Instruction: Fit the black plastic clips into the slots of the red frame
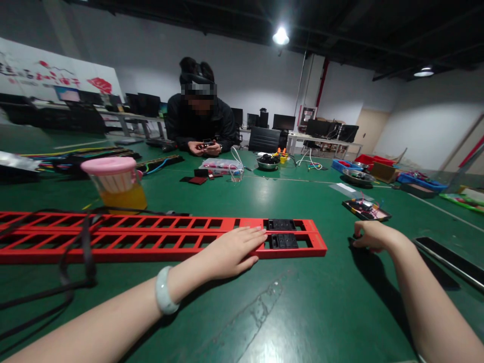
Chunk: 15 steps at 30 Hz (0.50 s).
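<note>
On green workshop table (264,201), left grip (236,249) spread on red tray (113,254), right grip (372,237) perhaps pinching

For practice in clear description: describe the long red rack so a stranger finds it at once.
On the green table, look under the person's left hand. The red rack lies across the left side; it alone is a long slotted lattice with black blocks in its right-end slots.

Bare green worktop (287,302) lies open along the near edge, between the red rack (151,237) and the small tray (366,209). The rack bars the left side; black cables (75,252) drape over it, cup (115,184) behind.
</note>
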Available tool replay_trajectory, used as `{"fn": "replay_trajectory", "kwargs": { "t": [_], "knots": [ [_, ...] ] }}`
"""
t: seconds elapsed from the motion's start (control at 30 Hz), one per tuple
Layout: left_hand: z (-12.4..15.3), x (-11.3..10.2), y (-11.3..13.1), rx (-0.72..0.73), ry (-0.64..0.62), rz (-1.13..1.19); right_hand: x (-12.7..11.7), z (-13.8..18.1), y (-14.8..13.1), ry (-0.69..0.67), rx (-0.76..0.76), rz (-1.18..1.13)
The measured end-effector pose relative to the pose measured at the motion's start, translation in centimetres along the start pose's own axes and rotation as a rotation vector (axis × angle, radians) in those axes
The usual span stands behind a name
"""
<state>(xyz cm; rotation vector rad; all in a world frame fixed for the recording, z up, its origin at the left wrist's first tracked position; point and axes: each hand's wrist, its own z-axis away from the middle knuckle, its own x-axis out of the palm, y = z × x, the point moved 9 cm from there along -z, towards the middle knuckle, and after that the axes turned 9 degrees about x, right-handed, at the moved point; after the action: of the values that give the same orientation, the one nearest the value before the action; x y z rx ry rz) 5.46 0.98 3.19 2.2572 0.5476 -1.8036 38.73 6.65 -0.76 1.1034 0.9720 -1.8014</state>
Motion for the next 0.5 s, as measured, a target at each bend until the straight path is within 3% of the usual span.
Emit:
{"fn": "replay_trajectory", "kwargs": {
  "t": [0.17,0.3,0.37,0.5],
  "knots": [
    [-0.1,-0.1,0.1,-0.003,0.003,0.008,2.1,-0.1,-1.1,-0.091,-0.038,-0.021],
    [-0.1,0.0,0.1,-0.006,-0.014,-0.007,2.1,-0.2,-2.1,-0.036,-0.101,0.025],
    [-0.1,0.0,0.1,-0.006,-0.021,-0.012,1.1,0.0,-3.4,0.075,-0.22,0.069],
    [-0.1,0.0,0.1,-0.005,-0.018,-0.013,-2.3,2.4,-6.9,0.444,-0.533,-0.032]
  ]
}}
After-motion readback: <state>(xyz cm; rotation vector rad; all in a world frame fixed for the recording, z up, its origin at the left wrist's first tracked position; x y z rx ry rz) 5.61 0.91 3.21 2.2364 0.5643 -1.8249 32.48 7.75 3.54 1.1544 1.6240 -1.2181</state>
